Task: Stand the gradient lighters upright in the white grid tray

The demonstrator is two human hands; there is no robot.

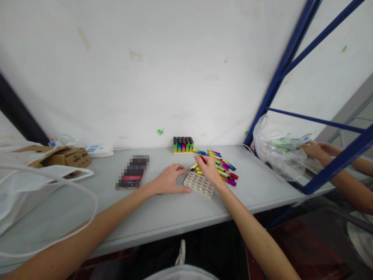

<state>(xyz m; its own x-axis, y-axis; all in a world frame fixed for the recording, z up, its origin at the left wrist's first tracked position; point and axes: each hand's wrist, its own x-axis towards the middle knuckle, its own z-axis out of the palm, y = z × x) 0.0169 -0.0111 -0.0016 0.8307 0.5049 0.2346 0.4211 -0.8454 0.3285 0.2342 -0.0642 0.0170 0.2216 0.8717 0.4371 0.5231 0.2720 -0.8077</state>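
On the table, a pale tray with rows of round holes (199,184) lies slightly turned. My left hand (169,179) is at its left side, thumb and forefinger stretched apart, their tips by the tray's edge. Over the tray's far edge, my right hand (210,168) is closed on a lighter, whose yellowish body and dark end (194,167) stick out at the left near my left forefinger. Loose lighters (232,176) in yellow, red, purple, green and blue lie piled beyond and right of the tray, partly hidden by my right hand. Against the wall stands a filled tray of upright lighters (183,145).
A phone (133,172) with a blurred screen lies to the left. Farther left are a cardboard box (74,157), white bags and a white cable (94,202). Blue metal posts (269,91) rise at the right; beyond them are a clear plastic bag (269,146) and another person's hands (317,149).
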